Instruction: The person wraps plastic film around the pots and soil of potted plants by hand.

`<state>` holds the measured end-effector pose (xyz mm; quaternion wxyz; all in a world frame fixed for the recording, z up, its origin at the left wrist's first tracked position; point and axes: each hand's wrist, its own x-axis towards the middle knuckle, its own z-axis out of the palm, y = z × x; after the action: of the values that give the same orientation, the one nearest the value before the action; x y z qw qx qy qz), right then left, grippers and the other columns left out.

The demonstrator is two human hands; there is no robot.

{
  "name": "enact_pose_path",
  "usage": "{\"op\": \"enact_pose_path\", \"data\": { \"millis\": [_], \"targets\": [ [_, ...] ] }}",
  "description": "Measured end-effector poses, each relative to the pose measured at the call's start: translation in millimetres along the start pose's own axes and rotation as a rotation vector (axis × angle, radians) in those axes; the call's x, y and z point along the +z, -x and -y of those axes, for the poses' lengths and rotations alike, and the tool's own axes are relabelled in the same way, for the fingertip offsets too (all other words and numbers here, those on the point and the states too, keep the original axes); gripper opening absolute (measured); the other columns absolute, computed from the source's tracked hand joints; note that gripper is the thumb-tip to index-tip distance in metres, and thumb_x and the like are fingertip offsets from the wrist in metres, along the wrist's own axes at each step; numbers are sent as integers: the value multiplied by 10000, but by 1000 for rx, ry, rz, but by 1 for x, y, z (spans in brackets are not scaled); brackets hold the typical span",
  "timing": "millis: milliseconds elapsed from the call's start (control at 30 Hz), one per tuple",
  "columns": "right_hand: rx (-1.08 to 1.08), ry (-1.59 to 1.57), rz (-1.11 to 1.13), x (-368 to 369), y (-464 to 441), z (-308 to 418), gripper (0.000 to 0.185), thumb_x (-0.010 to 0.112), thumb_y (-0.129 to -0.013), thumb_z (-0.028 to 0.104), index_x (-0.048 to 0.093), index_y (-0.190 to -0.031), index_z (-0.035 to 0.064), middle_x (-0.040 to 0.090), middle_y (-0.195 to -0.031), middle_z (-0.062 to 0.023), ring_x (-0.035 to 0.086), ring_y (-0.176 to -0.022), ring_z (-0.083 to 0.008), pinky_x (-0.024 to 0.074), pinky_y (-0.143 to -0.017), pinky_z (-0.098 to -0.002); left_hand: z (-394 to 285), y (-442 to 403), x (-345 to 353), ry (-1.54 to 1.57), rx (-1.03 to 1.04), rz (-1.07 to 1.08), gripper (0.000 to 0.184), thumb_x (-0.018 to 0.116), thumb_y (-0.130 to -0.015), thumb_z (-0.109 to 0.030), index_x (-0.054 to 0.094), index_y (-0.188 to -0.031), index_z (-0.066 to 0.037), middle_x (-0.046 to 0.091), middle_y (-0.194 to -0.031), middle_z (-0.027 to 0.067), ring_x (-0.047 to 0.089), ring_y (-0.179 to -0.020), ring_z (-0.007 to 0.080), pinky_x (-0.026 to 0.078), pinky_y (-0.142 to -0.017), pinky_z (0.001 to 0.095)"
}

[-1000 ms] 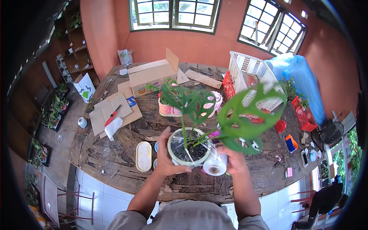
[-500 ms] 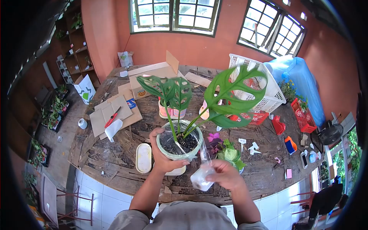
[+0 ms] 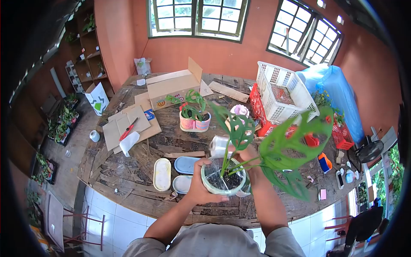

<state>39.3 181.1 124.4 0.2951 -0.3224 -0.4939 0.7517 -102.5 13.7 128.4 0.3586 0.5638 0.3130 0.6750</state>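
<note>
Best to keep the pot [image 3: 214, 189] level and the clear film [image 3: 210, 169] evenly taut over the soil, guiding the roll [image 3: 219, 146] past the stems [image 3: 224, 162] without bending them or catching the big leaf [image 3: 274, 147]. Held over the table [image 3: 141, 171], clasped along its left side in the left hand's [image 3: 199, 184] grip and just nearer than the right hand [image 3: 245, 154], itself partly hidden behind the plant, apparently closed on the roll; farther left, a yellowish tray [image 3: 162, 174].
</note>
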Motion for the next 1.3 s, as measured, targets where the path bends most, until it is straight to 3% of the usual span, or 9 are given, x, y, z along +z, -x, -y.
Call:
{"op": "enact_pose_path", "data": {
  "millis": [400,467,533,700,800,933,1067,1200,1300],
  "targets": [
    [-166,-835,47,-4,42,6,336,590,-817,249,552,-1063,23,613,-997,-133,596,-922,-264,501,-797,-467,36,8,-3,-225,17,-145,1005,891,-485,-218,202,-1201,-65,402,-1157,149,467,-1074,231,372,-933,369],
    [-287,-569,-87,1,54,3,318,592,-808,240,557,-1019,6,619,-957,-139,598,-908,-269,493,-808,-456,37,10,-5,-280,14,-174,992,887,-490,-218,206,-1194,-60,399,-1154,155,460,-1080,235,372,-934,365],
    [-29,-444,-173,6,57,6,315,605,-796,213,553,-1035,15,612,-948,-105,599,-862,-227,487,-766,-370,40,8,-5,-332,40,-221,992,889,-486,-226,209,-1187,-53,400,-1148,153,461,-1068,234,373,-929,363],
    [-51,-408,-181,4,66,14,296,585,-808,227,562,-1000,2,624,-946,-130,607,-875,-259,496,-798,-403,31,10,-2,-448,24,-182,993,893,-482,-236,208,-1177,-52,385,-1145,157,458,-1056,235,368,-926,363],
    [-332,-586,-39,-44,50,-21,267,608,-823,239,576,-990,33,625,-908,-86,615,-783,-207,517,-685,-352,40,12,4,-186,-35,-225,1049,896,-441,-322,225,-1190,-24,328,-1124,121,412,-1057,216,341,-930,353],
    [-140,-762,-4,-7,61,9,376,633,-770,300,562,-1061,73,627,-1006,-83,589,-935,-233,473,-850,-421,50,15,8,-75,-1,-228,1037,896,-458,-281,209,-1198,-45,370,-1124,139,454,-1042,233,359,-929,360],
    [-214,-613,102,-12,44,-34,315,661,-768,161,550,-1049,73,615,-970,-76,589,-935,-242,480,-836,-439,70,27,-4,-316,-23,-200,1034,895,-467,-250,201,-1211,-63,392,-1139,142,464,-1048,238,360,-944,365],
    [-278,-600,11,-4,30,-78,419,730,-704,134,534,-1071,83,585,-1008,-44,598,-896,-204,511,-776,-390,90,49,-22,-269,-226,-185,1027,885,-502,-218,181,-1228,-38,406,-1152,148,460,-1076,244,370,-943,367],
    [-147,-728,-47,-4,19,-103,291,678,-748,106,565,-1015,76,591,-949,-45,597,-846,-196,503,-725,-364,89,50,-32,-45,-356,-229,981,865,-509,-209,220,-1226,-32,464,-1124,150,483,-1036,242,377,-933,366]
  ]
}}
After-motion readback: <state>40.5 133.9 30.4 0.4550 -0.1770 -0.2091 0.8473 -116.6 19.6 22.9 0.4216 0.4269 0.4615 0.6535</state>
